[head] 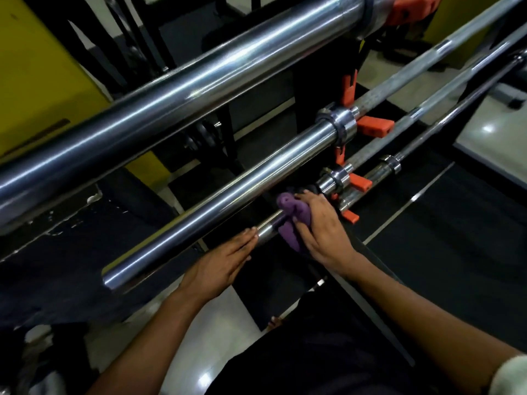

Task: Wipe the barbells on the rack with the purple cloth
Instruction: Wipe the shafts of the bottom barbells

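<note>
Three chrome barbells lie one below the other on a black rack with orange hooks point(373, 127). The top barbell sleeve point(182, 89) is nearest the camera, the middle sleeve point(228, 195) runs below it, and the lowest sleeve point(268, 229) is mostly hidden behind it. My right hand point(322, 226) grips the purple cloth point(291, 218), which is wrapped round the lowest sleeve near its collar point(333, 179). My left hand point(225, 260) lies with straight fingers, its fingertips touching the end of that lowest sleeve.
Thin barbell shafts point(445, 64) run up to the right. A yellow wall panel point(42, 75) stands at the left. Black floor mats point(456, 229) and pale shiny tiles point(216, 332) lie below. Weight plates point(202, 138) sit behind the rack.
</note>
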Demonstrator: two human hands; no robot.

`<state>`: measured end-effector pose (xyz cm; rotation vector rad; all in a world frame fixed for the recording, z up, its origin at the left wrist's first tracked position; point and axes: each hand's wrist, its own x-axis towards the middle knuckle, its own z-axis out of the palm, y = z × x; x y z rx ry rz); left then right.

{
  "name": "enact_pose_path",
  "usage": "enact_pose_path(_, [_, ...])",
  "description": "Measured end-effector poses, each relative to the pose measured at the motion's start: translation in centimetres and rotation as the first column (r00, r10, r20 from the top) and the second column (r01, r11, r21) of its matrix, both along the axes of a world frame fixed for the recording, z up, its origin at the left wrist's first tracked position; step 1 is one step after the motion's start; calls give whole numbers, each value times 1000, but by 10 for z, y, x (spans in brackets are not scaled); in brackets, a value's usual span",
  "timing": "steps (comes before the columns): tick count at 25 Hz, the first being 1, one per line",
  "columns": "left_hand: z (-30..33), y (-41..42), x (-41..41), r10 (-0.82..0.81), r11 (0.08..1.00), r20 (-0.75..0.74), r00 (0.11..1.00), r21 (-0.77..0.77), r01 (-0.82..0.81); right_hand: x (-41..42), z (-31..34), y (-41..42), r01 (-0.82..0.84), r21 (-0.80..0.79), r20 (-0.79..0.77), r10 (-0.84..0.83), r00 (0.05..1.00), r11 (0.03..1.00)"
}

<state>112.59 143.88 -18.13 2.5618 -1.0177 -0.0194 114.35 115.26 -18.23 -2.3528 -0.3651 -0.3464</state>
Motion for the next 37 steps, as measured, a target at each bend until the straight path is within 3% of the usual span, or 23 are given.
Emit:
enact_pose_path(2, [5, 17, -18, 185, 981, -41, 982, -43, -187, 4, 16, 0, 24, 13, 31, -24, 999, 1000])
enact_pose_path(4, [7, 40, -47, 314, 947, -33, 949, -55, -315, 9, 24, 9, -11, -77, -38, 8, 999, 997])
enact_pose_path(6, [2, 55, -72, 368, 929, 3, 930, -37, -367, 12, 16, 23, -59, -263, -128, 25, 991, 963])
enact_pose_path(8, [-5, 62, -86, 394, 919, 17, 919, -12, -394, 6, -2, 35, -98, -436, -96, 62, 993, 895])
enact_pose_path(11, [-13, 66, -87, 364, 931, 38, 931, 11, -364, 14, -12, 37, -22, -513, -2, 25, 1000, 858])
enact_pose_path(15, [-17, 70, -85, 359, 933, 15, 933, 17, -360, 10, 0, 91, 200, -393, -1, -218, 976, 898])
enact_pose_path(18, [-20, 74, -82, 312, 949, 11, 950, -39, -312, -24, -13, 120, -28, -393, 5, 33, 999, 919])
enact_pose_path(21, [-20, 83, -78, 220, 972, -13, 975, -82, -220, -31, -30, 71, -211, -492, 70, 280, 958, 845])
enact_pose_path(23, [-20, 89, -76, 172, 979, -7, 985, -106, -172, -18, -26, 54, -127, -499, 44, 171, 984, 857])
enact_pose_path(26, [-22, 95, -74, 97, 991, -27, 995, -95, -99, 3, -1, 101, 259, -435, -35, -303, 952, 862])
enact_pose_path(27, [-24, 97, -70, 77, 994, -53, 996, -75, -81, 1, 5, 127, 319, -423, -50, -373, 926, 848])
enact_pose_path(28, [-25, 101, -67, 47, 998, -77, 996, -41, -50, -8, 4, 149, 312, -415, -44, -361, 932, 855])
enact_pose_path(30, [-15, 108, -65, -31, 998, -114, 993, 59, 38, -41, -7, 167, 153, -378, -26, -176, 984, 913])
enact_pose_path(32, [14, 115, -71, -64, 984, -204, 977, 152, 96, -71, -14, 153, 14, -255, -61, -30, 998, 967])
enact_pose_path(35, [81, 129, -77, -190, 960, -227, 955, 163, 230, -92, -15, 134, 151, -38, -123, -155, 980, 988])
enact_pose_path(37, [133, 128, -71, -312, 948, -42, 949, 49, 314, -90, -9, 137, 258, -35, -82, -260, 962, 966])
